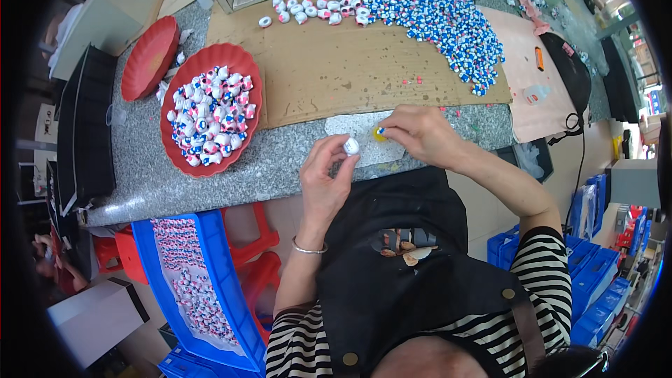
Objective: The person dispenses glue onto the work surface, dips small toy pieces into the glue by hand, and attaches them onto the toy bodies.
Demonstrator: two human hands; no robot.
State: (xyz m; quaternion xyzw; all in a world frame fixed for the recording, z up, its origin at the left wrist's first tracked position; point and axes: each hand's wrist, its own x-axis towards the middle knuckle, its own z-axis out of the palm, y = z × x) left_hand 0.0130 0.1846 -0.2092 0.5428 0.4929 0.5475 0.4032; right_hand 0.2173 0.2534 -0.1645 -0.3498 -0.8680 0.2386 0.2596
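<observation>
Between the thumb and fingers of my left hand [324, 173] is a small rounded white figurine piece [352, 146], held near the counter's front edge. My right hand [423, 134] pinches a tiny blue-and-white piece [381, 130] right over a small round yellow dish [378, 137]; whether the piece touches the dish I cannot tell. Under both hands lies a pale speckled sheet [339, 126]. Left of them, a red scalloped bowl [255, 73] is heaped with white, blue and pink figurine pieces [210, 115].
Brown cardboard [308, 84] covers the counter [140, 175]. On it lie a big pile of blue-and-white pieces [448, 21] and several white-and-pink ones [308, 10]. Another red dish [150, 59] leans far left. A blue crate [210, 266] of pieces stands below; a clear bottle [537, 94] lies right.
</observation>
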